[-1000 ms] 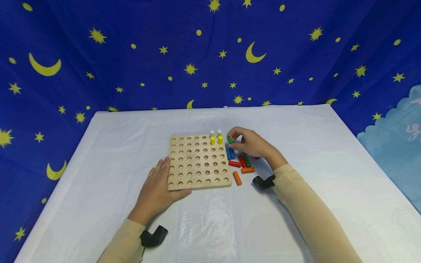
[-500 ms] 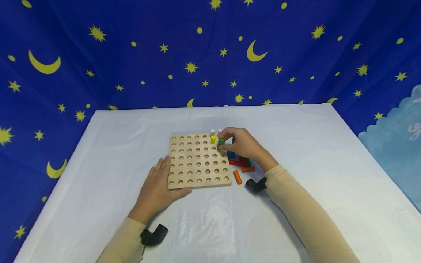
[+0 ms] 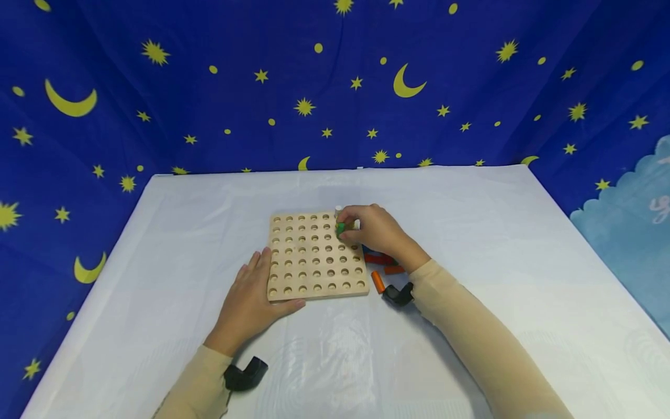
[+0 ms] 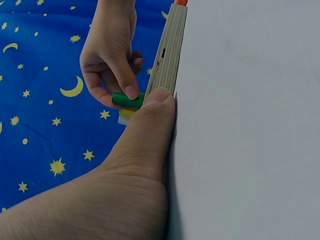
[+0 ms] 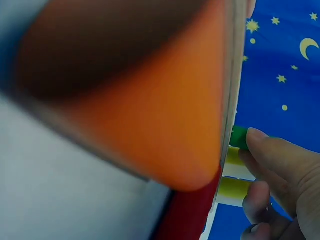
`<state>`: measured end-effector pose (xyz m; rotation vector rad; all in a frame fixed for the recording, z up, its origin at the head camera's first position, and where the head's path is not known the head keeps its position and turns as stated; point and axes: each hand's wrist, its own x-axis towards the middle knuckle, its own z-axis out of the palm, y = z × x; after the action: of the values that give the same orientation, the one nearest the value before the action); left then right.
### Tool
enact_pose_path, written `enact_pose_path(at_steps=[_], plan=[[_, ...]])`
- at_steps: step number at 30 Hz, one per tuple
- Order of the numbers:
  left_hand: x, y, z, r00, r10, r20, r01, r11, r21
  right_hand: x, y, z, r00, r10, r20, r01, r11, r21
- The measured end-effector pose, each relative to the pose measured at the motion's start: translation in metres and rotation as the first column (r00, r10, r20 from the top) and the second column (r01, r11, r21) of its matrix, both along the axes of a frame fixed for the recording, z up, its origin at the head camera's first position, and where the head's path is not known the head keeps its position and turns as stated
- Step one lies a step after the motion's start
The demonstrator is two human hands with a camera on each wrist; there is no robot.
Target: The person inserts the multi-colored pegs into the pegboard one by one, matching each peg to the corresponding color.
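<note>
One green peg (image 4: 125, 101), right fingers (image 5: 272, 150) pinching, pegboard (image 3: 309, 256)

I pinch a green cylindrical peg (image 3: 341, 228) upright in my right hand (image 3: 381, 230), at the far right part of the pale wooden pegboard (image 3: 309, 256); whether its foot is in a hole, I cannot tell. The pegboard lies flat, holes up, my left hand (image 3: 252, 297) against its near left corner.
</note>
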<state>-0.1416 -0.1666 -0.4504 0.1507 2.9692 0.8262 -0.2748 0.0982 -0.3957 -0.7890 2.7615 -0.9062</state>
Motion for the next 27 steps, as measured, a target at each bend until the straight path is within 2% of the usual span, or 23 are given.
enact_pose_path(at_steps=[18, 23, 27], plan=[[0.000, 0.002, 0.000, 1.000, 0.001, 0.004, -0.001, 1.000, -0.002, -0.002, 0.001, 0.001, 0.999, 0.038, -0.019, -0.037, 0.996, 0.081], [0.000, 0.002, 0.000, 1.000, 0.003, -0.004, -0.003, 1.000, -0.002, 0.000, 0.009, 0.003, 1.000, 0.023, 0.012, -0.024, 0.998, 0.060], [0.001, 0.001, 0.001, 1.000, 0.005, 0.001, -0.005, 1.000, -0.014, 0.003, 0.022, 0.006, 1.000, 0.001, -0.008, 0.000, 0.998, 0.058]])
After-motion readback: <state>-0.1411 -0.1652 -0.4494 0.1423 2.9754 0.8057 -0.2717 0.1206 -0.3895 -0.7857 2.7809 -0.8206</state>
